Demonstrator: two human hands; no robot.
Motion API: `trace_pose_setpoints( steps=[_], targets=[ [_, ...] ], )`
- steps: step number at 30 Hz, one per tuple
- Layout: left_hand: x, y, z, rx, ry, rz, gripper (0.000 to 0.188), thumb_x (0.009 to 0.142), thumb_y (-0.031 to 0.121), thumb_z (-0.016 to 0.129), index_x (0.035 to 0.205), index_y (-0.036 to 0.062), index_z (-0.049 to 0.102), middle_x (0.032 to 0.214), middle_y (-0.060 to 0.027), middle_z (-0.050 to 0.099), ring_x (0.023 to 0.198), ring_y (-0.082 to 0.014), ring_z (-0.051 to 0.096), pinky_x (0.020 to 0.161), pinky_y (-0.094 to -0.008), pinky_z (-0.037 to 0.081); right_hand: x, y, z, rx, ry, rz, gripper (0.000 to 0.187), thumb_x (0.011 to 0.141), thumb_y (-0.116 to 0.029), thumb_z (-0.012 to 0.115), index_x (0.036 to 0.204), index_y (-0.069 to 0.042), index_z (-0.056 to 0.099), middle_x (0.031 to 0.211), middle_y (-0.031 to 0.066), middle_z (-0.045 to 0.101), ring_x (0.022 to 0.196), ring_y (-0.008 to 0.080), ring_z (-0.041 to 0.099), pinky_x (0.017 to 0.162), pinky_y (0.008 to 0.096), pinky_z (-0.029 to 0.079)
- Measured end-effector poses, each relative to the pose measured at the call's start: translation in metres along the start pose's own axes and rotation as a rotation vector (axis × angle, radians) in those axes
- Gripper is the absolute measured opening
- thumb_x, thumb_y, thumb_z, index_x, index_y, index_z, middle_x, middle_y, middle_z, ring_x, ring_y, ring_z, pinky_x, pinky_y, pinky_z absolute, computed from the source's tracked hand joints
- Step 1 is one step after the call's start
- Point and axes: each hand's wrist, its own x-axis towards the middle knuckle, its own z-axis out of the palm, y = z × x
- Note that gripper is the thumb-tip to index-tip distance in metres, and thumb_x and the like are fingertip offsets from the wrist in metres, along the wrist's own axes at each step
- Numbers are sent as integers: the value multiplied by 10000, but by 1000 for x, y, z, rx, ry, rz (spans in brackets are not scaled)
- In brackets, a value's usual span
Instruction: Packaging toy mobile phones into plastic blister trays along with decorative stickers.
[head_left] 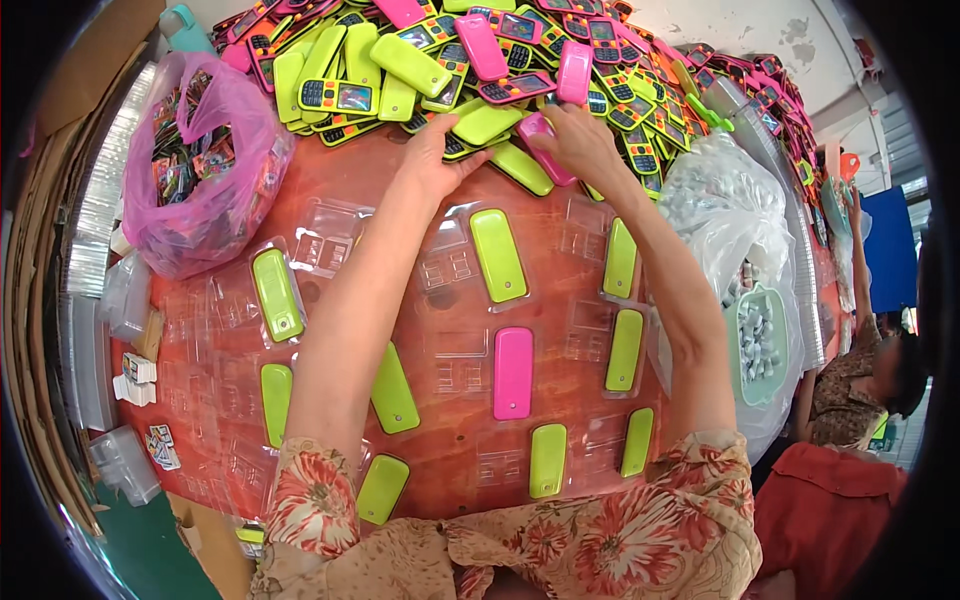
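Observation:
At the near edge of a big heap of toy phones (420,65), both my arms reach forward. My left hand (436,162) grips the left end of a yellow-green toy phone (487,122), thumb below and fingers above. My right hand (580,142) is closed round a pink toy phone (541,150), just right of it. Another yellow-green toy phone (522,170) lies below the two hands. Nearer to me, clear plastic blister trays (445,265) cover the red table (350,165). Several hold yellow-green phones (498,255) face down; one holds a pink phone (513,373).
A pink bag (205,225) of small colourful pieces stands left. On the right are a clear plastic bag (720,190) and a pale green basket (762,345) of small grey-white parts. Small card stacks (138,372) sit at the left edge. Another person (850,400) is at far right.

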Motion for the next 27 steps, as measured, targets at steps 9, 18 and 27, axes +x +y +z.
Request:
trace_pose_setpoints(
  steps=[9, 18, 27],
  targets=[
    [-66, 39, 5, 352, -112, 303, 256, 764, 69, 475, 1017, 25, 472, 986, -85, 504, 919, -217, 504, 728, -414, 483, 27, 15, 36, 86, 34, -201, 587, 577, -191, 639, 1085, -18, 402, 986, 205, 516, 906, 336, 505, 774, 402, 413],
    [-165, 91, -54, 199, -233, 383, 295, 732, 97, 533, 1015, 31, 484, 932, -102, 548, 855, -224, 544, 697, -398, 475, 21, 14, 28, 288, 33, -160, 424, 691, -32, 526, 1105, -74, 445, 918, 179, 550, 847, 294, 539, 729, 343, 412],
    [-371, 125, -155, -16, 248, 825, 397, 737, 117, 538, 1116, 94, 423, 1076, -52, 477, 1004, -204, 446, 803, -389, 398, -11, -223, -52, 747, -97, -861, 407, 617, 97, 536, 1001, -40, 522, 910, 90, 567, 794, 195, 558, 684, 277, 444]
  ],
)
